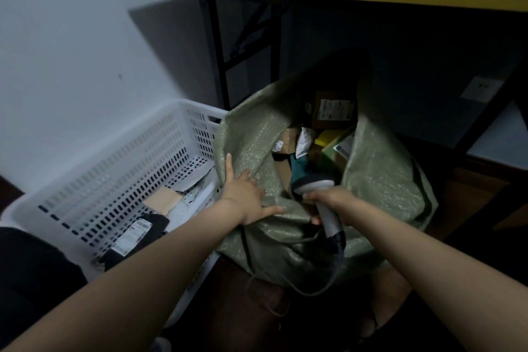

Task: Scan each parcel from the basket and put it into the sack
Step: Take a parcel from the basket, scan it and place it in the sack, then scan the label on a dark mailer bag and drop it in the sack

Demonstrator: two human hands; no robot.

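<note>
Left hand (pixel 246 194) lies flat and spread on the sack (pixel 380 177), nearer the black parcel (pixel 137 234) at the basket (pixel 94 180)'s near edge, while the right hand (pixel 333 203) grips the scanner (pixel 317 194).

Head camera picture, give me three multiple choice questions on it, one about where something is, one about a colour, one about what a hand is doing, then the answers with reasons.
1. Where is the basket relative to the sack?
A. to its left
B. to its right
C. on the table

2. What colour is the sack?
A. red
B. pale green
C. black

3. What is the right hand doing?
A. resting open on the floor
B. gripping the scanner
C. lifting a parcel from the basket

Answers:
1 A: the white basket stands on the floor left of the sack, touching its side.
2 B: the woven sack is pale green all over.
3 B: the right hand's fingers wrap the scanner's handle at the sack's mouth, while the left hand lies spread on the sack's near edge.
</note>
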